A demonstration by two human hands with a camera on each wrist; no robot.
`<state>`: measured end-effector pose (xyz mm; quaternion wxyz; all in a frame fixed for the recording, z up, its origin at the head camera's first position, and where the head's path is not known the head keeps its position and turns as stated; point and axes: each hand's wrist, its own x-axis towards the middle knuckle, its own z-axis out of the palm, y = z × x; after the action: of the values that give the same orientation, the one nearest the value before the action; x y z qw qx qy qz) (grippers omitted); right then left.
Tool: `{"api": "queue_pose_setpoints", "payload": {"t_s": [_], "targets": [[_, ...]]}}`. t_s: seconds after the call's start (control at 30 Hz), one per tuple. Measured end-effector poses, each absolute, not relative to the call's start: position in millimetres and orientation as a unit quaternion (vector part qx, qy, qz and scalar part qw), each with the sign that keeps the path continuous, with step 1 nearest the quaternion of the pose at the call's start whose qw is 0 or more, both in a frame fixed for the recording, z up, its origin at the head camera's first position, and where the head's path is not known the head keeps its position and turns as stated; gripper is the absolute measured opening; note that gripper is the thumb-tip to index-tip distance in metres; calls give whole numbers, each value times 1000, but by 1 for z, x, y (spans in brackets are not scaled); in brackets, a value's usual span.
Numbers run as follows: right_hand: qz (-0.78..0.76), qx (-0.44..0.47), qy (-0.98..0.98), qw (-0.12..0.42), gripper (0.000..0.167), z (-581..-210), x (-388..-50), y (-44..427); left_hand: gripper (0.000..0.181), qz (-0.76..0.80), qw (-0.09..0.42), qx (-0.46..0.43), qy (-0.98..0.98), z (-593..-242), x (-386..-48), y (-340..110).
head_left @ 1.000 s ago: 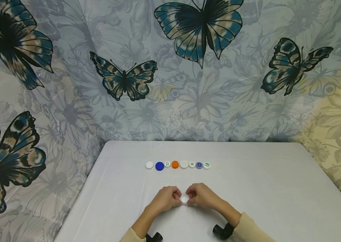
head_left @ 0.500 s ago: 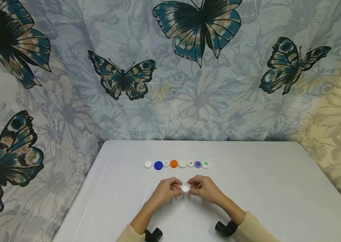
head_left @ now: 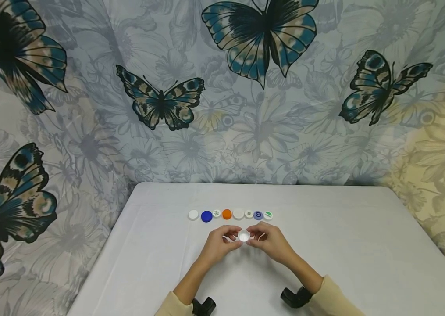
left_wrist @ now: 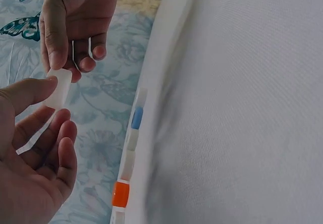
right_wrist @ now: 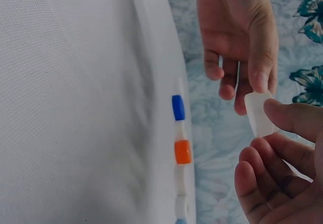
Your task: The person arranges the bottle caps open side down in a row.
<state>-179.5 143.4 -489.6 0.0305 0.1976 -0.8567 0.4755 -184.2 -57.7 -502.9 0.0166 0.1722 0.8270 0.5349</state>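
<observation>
Between both hands is a white bottle cap (head_left: 243, 235), its hollow side turned toward the head camera. My left hand (head_left: 219, 244) pinches its left edge between thumb and forefinger. From the other side my right hand (head_left: 270, 244) pinches the right edge the same way. Both wrist views show the cap (left_wrist: 59, 88) raised off the table, seen side-on, with the other fingers of each hand loosely bent and apart from it. Beyond the hands runs a row of several caps, among them a dark blue cap (head_left: 207, 216) and an orange cap (head_left: 227, 214).
The row also has a white cap (head_left: 193, 214) at its left end and a green-and-white cap (head_left: 268, 215) at its right. A white cloth covers the table (head_left: 344, 245). Behind stands a butterfly-patterned backdrop (head_left: 222, 149). Black wrist cameras (head_left: 295, 298) sit under the forearms.
Both hands have lifted the white cap and carried it forward, closer to the row. Its hollow side now faces the head camera more. The caps in the row have stayed put.
</observation>
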Motion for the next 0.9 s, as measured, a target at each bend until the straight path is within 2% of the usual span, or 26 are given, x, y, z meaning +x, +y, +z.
{"api": "queue_pose_setpoints", "payload": {"t_s": [0.17,0.47,0.63,0.9], "targets": [[467,212,-856,73,23,-494,-177,141,33,537,8,176,825,-504,-183,-58],[358,312,-839,265,35,-507,-176,136,30,544,-4,149,826,-504,-184,-58],[251,366,-825,350,39,-509,-178,134,30,545,-10,137,827,-503,-184,-57],[225,382,-809,386,40,-509,-179,133,29,558,0,136,819,-501,-184,-58]]}}
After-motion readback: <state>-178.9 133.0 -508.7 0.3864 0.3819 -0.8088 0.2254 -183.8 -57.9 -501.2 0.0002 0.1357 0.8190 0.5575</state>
